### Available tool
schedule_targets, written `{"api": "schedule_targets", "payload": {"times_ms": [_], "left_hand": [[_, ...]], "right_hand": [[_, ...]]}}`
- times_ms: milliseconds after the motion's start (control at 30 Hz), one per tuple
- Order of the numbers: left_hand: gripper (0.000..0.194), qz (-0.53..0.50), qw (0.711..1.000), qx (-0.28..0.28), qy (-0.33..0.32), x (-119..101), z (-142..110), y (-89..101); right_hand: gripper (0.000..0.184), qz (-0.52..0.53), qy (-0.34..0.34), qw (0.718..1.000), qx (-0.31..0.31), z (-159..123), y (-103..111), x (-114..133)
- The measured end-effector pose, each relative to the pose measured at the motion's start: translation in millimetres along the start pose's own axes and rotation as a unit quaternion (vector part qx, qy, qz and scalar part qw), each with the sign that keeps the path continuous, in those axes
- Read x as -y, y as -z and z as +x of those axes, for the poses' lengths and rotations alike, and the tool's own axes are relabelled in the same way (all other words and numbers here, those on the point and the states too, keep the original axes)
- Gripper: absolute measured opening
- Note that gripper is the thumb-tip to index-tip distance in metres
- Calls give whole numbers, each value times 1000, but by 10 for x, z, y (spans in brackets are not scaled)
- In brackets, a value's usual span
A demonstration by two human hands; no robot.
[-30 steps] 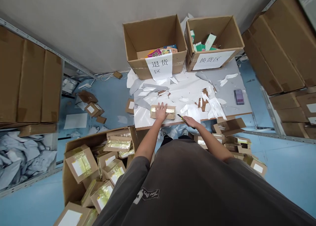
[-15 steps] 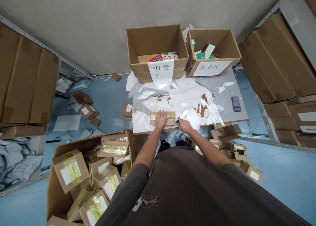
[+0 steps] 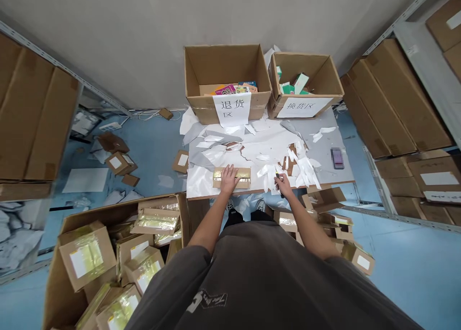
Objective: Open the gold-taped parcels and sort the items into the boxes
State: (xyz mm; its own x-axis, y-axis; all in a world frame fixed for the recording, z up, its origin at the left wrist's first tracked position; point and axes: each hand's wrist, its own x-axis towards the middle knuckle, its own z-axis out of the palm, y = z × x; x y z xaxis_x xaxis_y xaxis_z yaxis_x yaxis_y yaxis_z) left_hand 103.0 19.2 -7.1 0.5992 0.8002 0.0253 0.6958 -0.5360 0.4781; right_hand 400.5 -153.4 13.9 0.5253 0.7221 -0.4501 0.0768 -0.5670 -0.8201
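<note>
A small cardboard box (image 3: pixel 245 180) with yellowish tape along its top lies at the front edge of the table (image 3: pixel 259 140). My left hand (image 3: pixel 228 178) rests flat on this box, thumb and fingers spread. Off to the right, my right hand (image 3: pixel 283 184) is closed around a utility knife (image 3: pixel 277 175), black with a yellow part. It is over the table's front edge, apart from the box. Torn white paper (image 3: pixel 308 169) lies just right of that hand.
Two large open cartons with paper signs, one holding books (image 3: pixel 226 90) and the other green-white boxes (image 3: pixel 300 83), stand at the table's back. A phone (image 3: pixel 337 158) lies at right. Below left is a big carton (image 3: pixel 54 272) of taped parcels; opened boxes (image 3: pixel 329 200) lie below right.
My right hand has moved right with the utility knife, away from the box, and the blade end now points up. My left hand stays on the box. The whole view has shifted slightly.
</note>
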Motion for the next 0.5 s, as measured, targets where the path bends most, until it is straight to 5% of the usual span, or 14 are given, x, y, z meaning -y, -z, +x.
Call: {"api": "schedule_targets", "payload": {"times_ms": [133, 333, 500], "left_hand": [[53, 21, 999, 34, 21, -48, 34, 183], [62, 66, 992, 68, 78, -72, 64, 404], [68, 76, 990, 68, 101, -38, 11, 345]], "right_hand": [[50, 94, -63, 993, -22, 52, -176, -205], [37, 1, -133, 980, -146, 528, 16, -415], [32, -137, -106, 977, -125, 819, 36, -488]]}}
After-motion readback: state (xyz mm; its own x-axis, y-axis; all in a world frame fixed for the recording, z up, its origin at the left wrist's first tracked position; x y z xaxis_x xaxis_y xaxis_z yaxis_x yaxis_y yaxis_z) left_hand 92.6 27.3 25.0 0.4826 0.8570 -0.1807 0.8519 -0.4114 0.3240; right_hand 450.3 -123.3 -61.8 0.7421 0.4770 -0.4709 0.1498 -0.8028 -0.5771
